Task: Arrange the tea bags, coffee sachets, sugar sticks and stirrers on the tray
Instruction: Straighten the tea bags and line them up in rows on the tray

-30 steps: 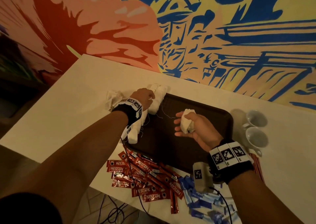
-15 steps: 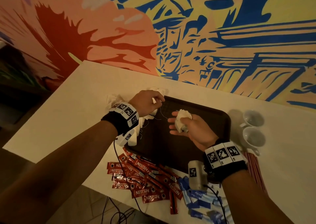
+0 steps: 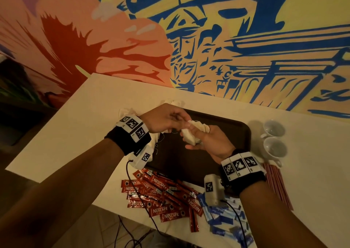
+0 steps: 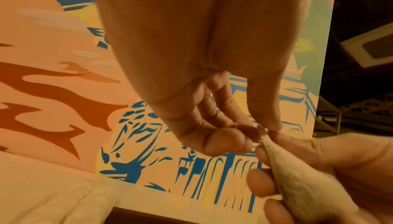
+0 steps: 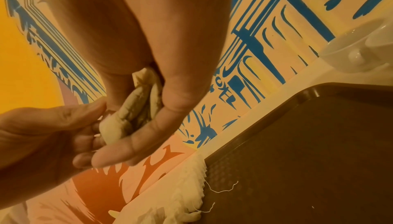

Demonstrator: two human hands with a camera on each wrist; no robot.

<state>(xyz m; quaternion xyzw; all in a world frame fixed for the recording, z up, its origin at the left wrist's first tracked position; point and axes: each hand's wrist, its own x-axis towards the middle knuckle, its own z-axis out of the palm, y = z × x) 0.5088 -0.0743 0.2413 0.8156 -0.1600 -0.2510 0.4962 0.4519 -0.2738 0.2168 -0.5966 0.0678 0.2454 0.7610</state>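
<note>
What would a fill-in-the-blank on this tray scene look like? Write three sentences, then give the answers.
1. The right hand holds a bunch of ____ bags.
2. The left hand pinches its tip above the brown ____.
3. The red Nescafe sachets lie on the ____, beside blue packets.

Answers: tea; tray; table

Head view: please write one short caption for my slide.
Both hands pull tea bags apart above a brown tray.

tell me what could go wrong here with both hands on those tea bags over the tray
1. The left hand pinches only a corner of the tea bags that the right hand holds, so thin paper might tear.
2. Loose strings trail from the bags at the tray edge and could snag, dragging bags along.
3. Several bags share one grip; one may slip.
</note>
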